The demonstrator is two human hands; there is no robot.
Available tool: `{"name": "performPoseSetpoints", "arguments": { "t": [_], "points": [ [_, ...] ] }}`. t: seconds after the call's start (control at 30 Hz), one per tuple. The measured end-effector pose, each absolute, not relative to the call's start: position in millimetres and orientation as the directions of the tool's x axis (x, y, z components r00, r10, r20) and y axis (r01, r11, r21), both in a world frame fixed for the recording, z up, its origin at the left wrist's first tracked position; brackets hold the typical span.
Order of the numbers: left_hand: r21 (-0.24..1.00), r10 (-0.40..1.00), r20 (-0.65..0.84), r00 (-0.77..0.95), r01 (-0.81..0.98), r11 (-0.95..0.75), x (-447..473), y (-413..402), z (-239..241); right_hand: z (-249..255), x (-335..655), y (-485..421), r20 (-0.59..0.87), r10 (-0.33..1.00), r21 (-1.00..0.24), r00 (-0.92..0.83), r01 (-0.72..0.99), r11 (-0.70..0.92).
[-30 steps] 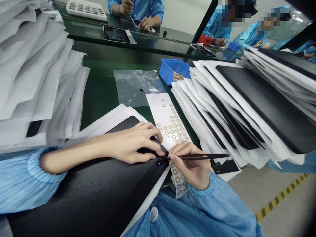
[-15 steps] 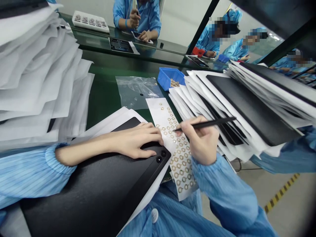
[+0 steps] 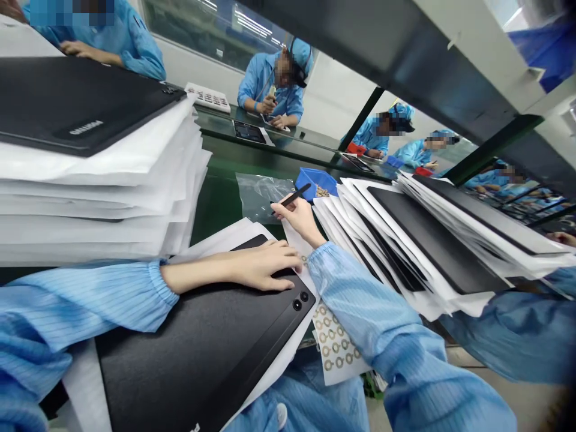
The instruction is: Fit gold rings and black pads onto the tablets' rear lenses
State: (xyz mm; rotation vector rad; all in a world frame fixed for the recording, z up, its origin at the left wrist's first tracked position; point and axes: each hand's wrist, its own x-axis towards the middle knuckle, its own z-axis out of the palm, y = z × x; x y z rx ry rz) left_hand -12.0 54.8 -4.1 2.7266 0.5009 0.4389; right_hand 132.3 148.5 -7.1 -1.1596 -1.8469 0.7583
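My left hand lies flat on the back of a black tablet, fingers spread near its two round camera lenses. The tablet rests at an angle on white sheets. Black tweezers are pinched in my right hand, their tip low over the clear plastic bag. My right forearm crosses a white sheet of ring-shaped stickers, hiding its middle. Just beyond my right hand is a blue bin of small tan pieces.
A tall stack of tablets and white sheets rises at left. Another slanted stack leans at right. Across the green bench, co-workers in blue handle devices near a white parts tray. A dark overhead shelf runs above.
My right hand has moved from the sticker sheet forward and left to the plastic bag, tweezers still held. My left hand stays on the tablet. The camera view has tilted upward.
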Motion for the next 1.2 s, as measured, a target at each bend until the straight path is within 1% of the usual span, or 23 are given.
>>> {"name": "performPoseSetpoints", "arguments": {
  "t": [0.07, 0.13, 0.17, 0.2, 0.27, 0.3, 0.37, 0.4, 0.47, 0.57, 0.63, 0.67, 0.73, 0.77, 0.83, 0.87, 0.93, 1.0, 1.03, 1.1, 1.17, 1.2],
  "points": [
    [0.272, 0.519, 0.275, 0.809, 0.452, -0.849, -18.8, 63.9, -5.1, -3.5, 142.3, 141.1, 0.308, 0.915, -0.828, -0.259, 0.401, 0.392],
    [0.195, 0.67, 0.316, 0.672, 0.646, -0.738, -29.8, 76.9, -5.2, -4.2, 150.6, 135.2, 0.256, 0.921, -0.838, -0.293, 0.408, 0.363],
    [0.198, 0.743, 0.319, 0.588, 0.725, -0.66, -36.1, 83.7, -4.7, -6.1, 153.7, 132.9, 0.225, 0.924, -0.838, -0.311, 0.422, 0.346],
    [0.23, 0.809, 0.294, 0.509, 0.784, -0.576, -42.2, 90.0, -3.9, -8.7, 155.8, 131.1, 0.198, 0.926, -0.838, -0.322, 0.434, 0.33],
    [0.341, 0.903, 0.156, 0.4, 0.836, -0.429, -52.4, 99.7, -1.5, -14.1, 157.8, 128.3, 0.168, 0.928, -0.835, -0.333, 0.451, 0.314],
    [0.395, 0.923, 0.074, 0.377, 0.839, -0.374, -55.7, 102.9, -0.2, -16.0, 158.0, 127.0, 0.161, 0.927, -0.832, -0.337, 0.46, 0.312],
    [0.463, 0.927, -0.04, 0.372, 0.829, -0.313, -58.8, 106.3, 1.9, -17.5, 157.6, 124.2, 0.138, 0.925, -0.82, -0.355, 0.482, 0.308],
    [0.482, 0.924, -0.061, 0.377, 0.822, -0.304, -58.8, 107.0, 2.5, -17.1, 157.4, 122.6, 0.122, 0.921, -0.816, -0.369, 0.491, 0.304],
    [0.502, 0.922, -0.066, 0.382, 0.811, -0.3, -57.1, 107.7, 2.9, -14.6, 157.1, 118.7, 0.078, 0.905, -0.799, -0.417, 0.517, 0.307],
    [0.516, 0.92, -0.067, 0.387, 0.802, -0.3, -53.7, 107.5, 4.0, -10.2, 156.6, 112.8, 0.022, 0.847, -0.769, -0.531, 0.532, 0.354],
    [0.54, 0.923, -0.058, 0.382, 0.789, -0.293, -52.1, 106.4, 6.7, -8.2, 155.9, 109.8, 0.024, 0.808, -0.802, -0.588, 0.471, 0.367],
    [0.554, 0.925, -0.044, 0.376, 0.78, -0.291, -51.4, 105.4, 8.8, -7.5, 155.4, 108.6, 0.034, 0.806, -0.842, -0.591, 0.418, 0.342],
    [0.591, 0.927, -0.027, 0.375, 0.753, -0.288, -50.2, 102.8, 14.3, -6.1, 154.5, 106.7, 0.025, 0.832, -0.924, -0.555, 0.305, 0.231],
    [0.623, 0.922, -0.042, 0.385, 0.731, -0.277, -49.7, 101.2, 17.3, -5.2, 154.1, 105.7, -0.001, 0.846, -0.955, -0.534, 0.252, 0.158],
    [0.701, 0.899, -0.107, 0.424, 0.674, -0.234, -49.0, 97.9, 22.9, -3.1, 153.3, 103.7, -0.062, 0.84, -0.986, -0.539, 0.166, 0.033],
    [0.737, 0.882, -0.142, 0.45, 0.642, -0.209, -48.8, 96.4, 25.1, -2.1, 152.9, 102.7, -0.074, 0.813, -0.991, -0.578, 0.134, 0.005],
    [0.804, 0.847, -0.185, 0.498, 0.573, -0.161, -48.7, 93.4, 28.3, -0.4, 152.7, 101.5, -0.05, 0.731, -0.996, -0.68, 0.087, 0.013],
    [0.855, 0.827, -0.211, 0.52, 0.508, -0.102, -48.9, 89.8, 31.5, 0.7, 153.6, 102.4, -0.008, 0.687, -0.997, -0.727, 0.058, 0.049],
    [0.876, 0.818, -0.233, 0.527, 0.479, -0.058, -49.1, 87.3, 33.9, 1.4, 154.9, 103.8, 0.011, 0.706, -0.997, -0.708, 0.044, 0.059],
    [0.882, 0.811, -0.264, 0.522, 0.472, -0.016, -49.3, 79.8, 42.0, 4.3, 159.1, 107.9, 0.054, 0.807, -0.998, -0.588, -0.008, 0.06],
    [0.806, 0.839, -0.23, 0.492, 0.58, -0.119, -48.5, 68.4, 55.3, 9.6, 165.1, 112.1, 0.112, 0.896, -0.992, -0.43, -0.106, 0.073],
    [0.731, 0.855, -0.192, 0.482, 0.651, -0.203, -47.9, 61.4, 63.8, 12.8, 168.4, 113.4, 0.143, 0.92, -0.983, -0.365, -0.163, 0.088]
  ]
}}
